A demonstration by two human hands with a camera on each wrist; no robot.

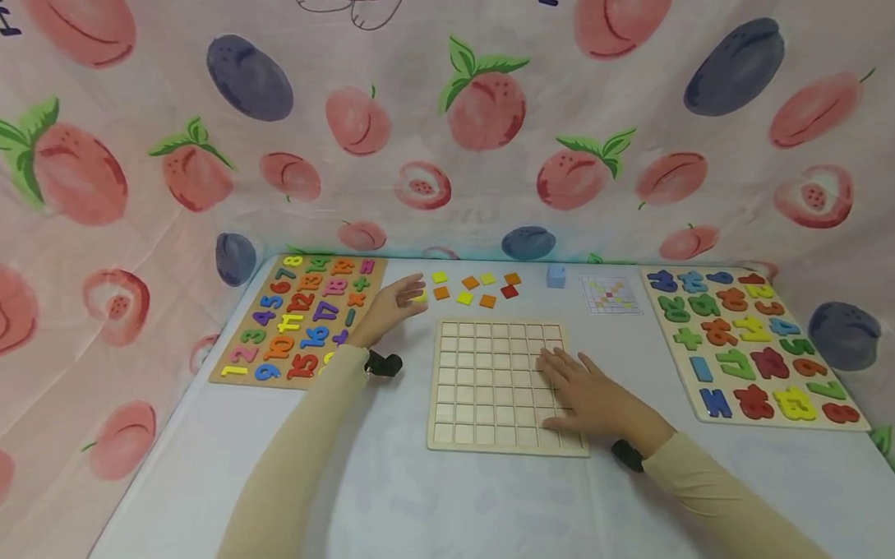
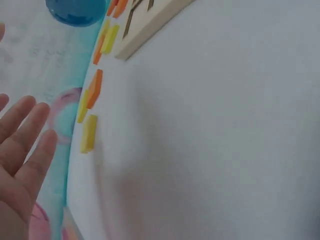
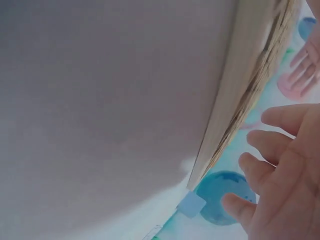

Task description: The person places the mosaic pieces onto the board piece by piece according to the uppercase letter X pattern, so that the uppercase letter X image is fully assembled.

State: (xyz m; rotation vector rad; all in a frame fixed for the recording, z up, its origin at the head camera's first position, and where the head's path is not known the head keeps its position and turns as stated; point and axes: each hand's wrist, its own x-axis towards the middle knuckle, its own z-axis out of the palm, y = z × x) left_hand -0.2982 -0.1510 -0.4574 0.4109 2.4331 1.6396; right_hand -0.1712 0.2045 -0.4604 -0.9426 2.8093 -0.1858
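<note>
A wooden grid board [image 1: 488,380] lies flat at the table's middle, its cells bare. My right hand [image 1: 580,391] rests flat on its right part, fingers straight; in the right wrist view the right hand [image 3: 285,180] shows beside the board's edge [image 3: 240,100]. My left hand [image 1: 395,302] reaches with straight fingers toward several small yellow, orange and red square tiles [image 1: 477,289] lying loose behind the board, its fingertips next to a yellow tile [image 1: 419,296]. In the left wrist view the left hand [image 2: 22,150] hovers near the yellow tile [image 2: 89,133], holding nothing.
A number puzzle board [image 1: 298,319] lies at the left, another puzzle board [image 1: 749,343] with coloured pieces at the right. A light blue cube [image 1: 556,275] and a pattern card [image 1: 610,294] sit at the back. Fruit-print cloth [image 1: 453,115] walls the table.
</note>
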